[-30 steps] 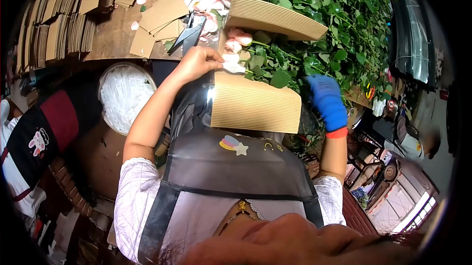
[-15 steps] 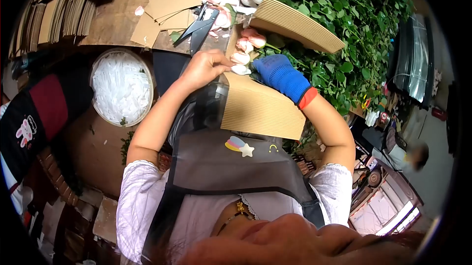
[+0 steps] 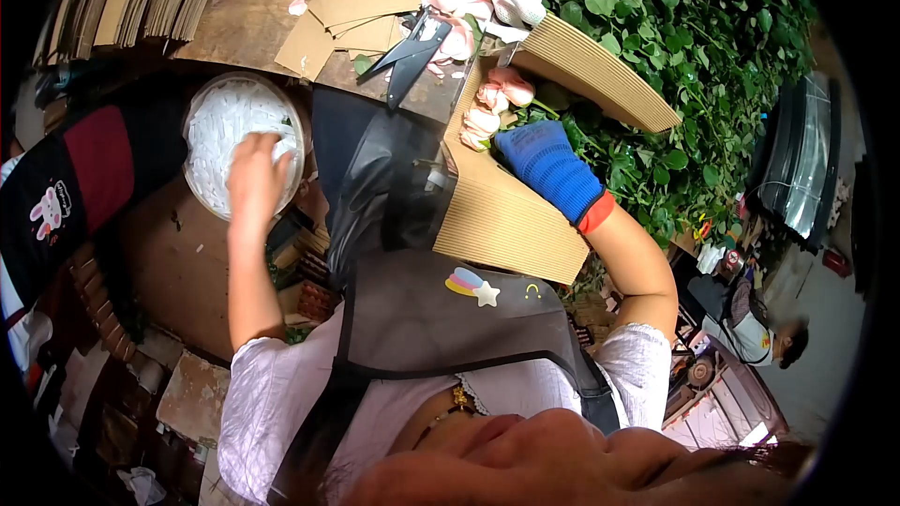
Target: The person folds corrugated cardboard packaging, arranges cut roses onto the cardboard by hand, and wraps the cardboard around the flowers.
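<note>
My bare left hand [image 3: 255, 173] reaches into a round tub [image 3: 297, 168] full of white strips [image 3: 225, 121]. Its thumb stands apart from the fingers, and no strip shows in its grasp. My right hand [image 3: 539, 150], in a blue glove with a red cuff, is curled beside several pale pink roses [image 3: 483, 121]. Its fingertips are hidden, so I cannot see what lies under them. The roses rest within a bent sheet of corrugated cardboard [image 3: 511, 220]. One flap of the cardboard [image 3: 609, 79] rises on the far side.
Black-handled scissors [image 3: 408, 60] lie on the wooden table [image 3: 244, 23] near flat card pieces [image 3: 366, 0]. Cardboard stacks [image 3: 141, 4] stand at the far left. White netting [image 3: 511, 4] sits at the back. Leafy stems [image 3: 694, 65] fill the right. A co-worker's dark sleeve [image 3: 122, 159] is at left.
My left hand has left the roses and moved left into the tub. The white piece it was touching at the roses no longer shows. My gloved right hand has stayed beside the roses.
</note>
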Demonstrator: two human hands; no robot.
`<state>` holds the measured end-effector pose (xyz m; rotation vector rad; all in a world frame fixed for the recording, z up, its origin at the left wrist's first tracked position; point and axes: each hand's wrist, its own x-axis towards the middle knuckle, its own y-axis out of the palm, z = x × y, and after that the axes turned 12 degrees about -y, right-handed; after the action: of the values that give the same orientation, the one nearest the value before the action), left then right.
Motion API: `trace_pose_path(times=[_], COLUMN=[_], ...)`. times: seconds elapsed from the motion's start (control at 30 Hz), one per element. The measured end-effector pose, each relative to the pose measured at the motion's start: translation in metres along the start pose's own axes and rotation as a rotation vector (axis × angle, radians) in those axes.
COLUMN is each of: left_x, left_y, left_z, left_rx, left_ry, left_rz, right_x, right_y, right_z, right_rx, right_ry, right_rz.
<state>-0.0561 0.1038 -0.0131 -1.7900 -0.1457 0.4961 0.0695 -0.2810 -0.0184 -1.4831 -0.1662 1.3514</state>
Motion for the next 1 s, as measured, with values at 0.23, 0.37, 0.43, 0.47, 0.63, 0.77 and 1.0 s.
trace_pose_path(times=[0.23,0.37,0.43,0.47,0.63,0.77,1.0], left_x=[0.040,0.054,0.057,0.059,0.061,0.061,0.060], left_y=[0.051,0.087,0.089,0.091,0.090,0.095,0.088], left_z=[-0.175,-0.193,-0.193,-0.192,-0.195,-0.192,-0.210], left_rx=[-0.647,-0.475,-0.428,-0.429,-0.347,-0.346,-0.441], left_ry=[0.425,0.573,0.593,0.596,0.579,0.581,0.440], left_rz=[0.398,0.356,0.366,0.379,0.426,0.427,0.435], right_x=[0.000,-0.013,-0.033,-0.035,-0.006,-0.002,-0.003], right_y=[-0.009,-0.007,-0.038,-0.036,-0.010,-0.006,0.002], right_z=[0.001,-0.008,-0.002,-0.006,-0.014,-0.009,-0.017], right_rx=[-0.102,-0.004,0.106,0.104,0.078,0.046,0.062], right_ry=[-0.046,-0.029,0.029,0.032,0.060,0.053,0.002], right_rz=[0.057,-0.087,-0.263,-0.344,-0.235,-0.157,-0.154])
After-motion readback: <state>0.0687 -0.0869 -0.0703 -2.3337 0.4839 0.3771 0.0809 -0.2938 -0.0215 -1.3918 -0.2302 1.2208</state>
